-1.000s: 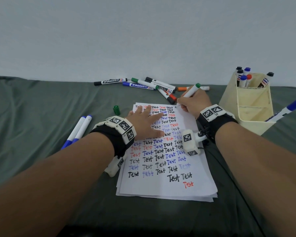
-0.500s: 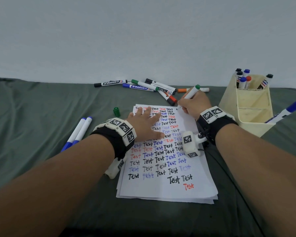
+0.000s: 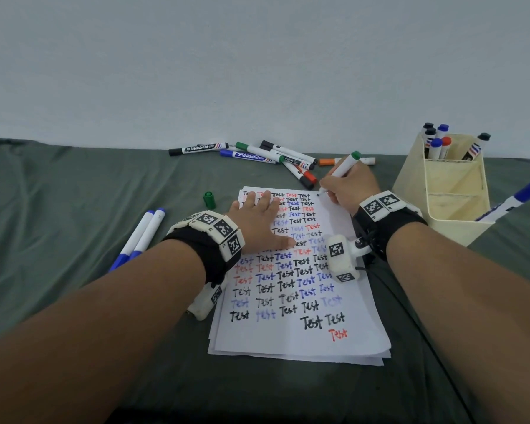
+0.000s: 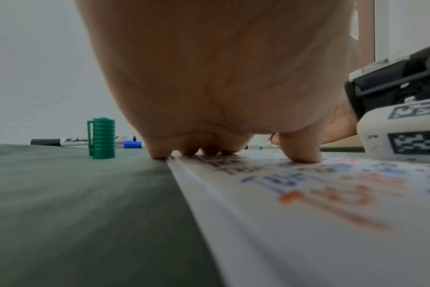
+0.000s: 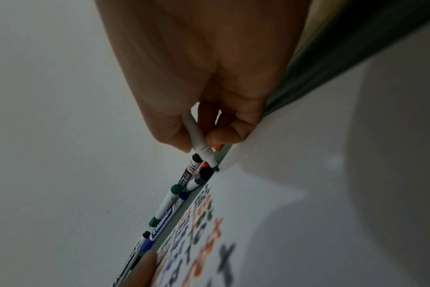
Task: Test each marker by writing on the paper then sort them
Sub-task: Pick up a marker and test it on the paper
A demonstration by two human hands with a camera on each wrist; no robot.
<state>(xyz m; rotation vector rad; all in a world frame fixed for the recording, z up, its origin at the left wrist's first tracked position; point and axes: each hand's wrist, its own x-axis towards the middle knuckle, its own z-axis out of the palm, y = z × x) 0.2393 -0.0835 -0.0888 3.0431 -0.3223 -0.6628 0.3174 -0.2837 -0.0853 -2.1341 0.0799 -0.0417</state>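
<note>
A stack of white paper (image 3: 358,338) covered in rows of "Test" lies on the green cloth. My left hand (image 3: 259,223) lies flat on its upper left part, fingers spread, fingertips (image 4: 300,155) pressing the sheet. My right hand (image 3: 346,186) grips an uncapped green marker (image 3: 343,166) like a pen, its tip (image 5: 215,168) at the paper's top right corner. Its green cap (image 3: 209,199) stands upright on the cloth left of the paper, also close in the left wrist view as the green cap (image 4: 103,137).
Several capped markers (image 3: 257,154) lie in a loose pile behind the paper. Two blue markers (image 3: 141,237) lie side by side at the left. A cream divided holder (image 3: 453,191) at the right holds several markers in its back compartment; a blue marker (image 3: 514,200) leans out of its front.
The right hand with the green marker has shifted slightly toward the paper's top right corner. The left hand stays flat on the sheet.
</note>
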